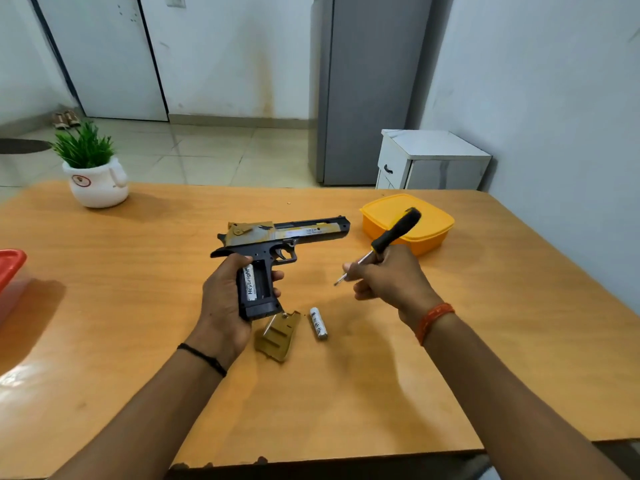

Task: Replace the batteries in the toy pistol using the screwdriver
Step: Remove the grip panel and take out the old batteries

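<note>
My left hand [221,299] grips the black and gold toy pistol [284,235] by its handle, barrel pointing right. The grip's battery bay is uncovered, with one white battery [250,283] seated in it and the slot beside it empty. My right hand [388,277] holds the screwdriver [394,233], black handle up, metal tip pointing down-left just right of the pistol. On the wooden table [381,393] below the pistol lie the gold grip cover [278,336] and a loose white battery [318,323].
A yellow lidded box [429,233] stands behind my right hand. A potted plant [95,171] sits at the back left, and a red-lidded container [10,271] at the left edge. Beyond the table are a fridge [367,88] and a small white cabinet [429,161].
</note>
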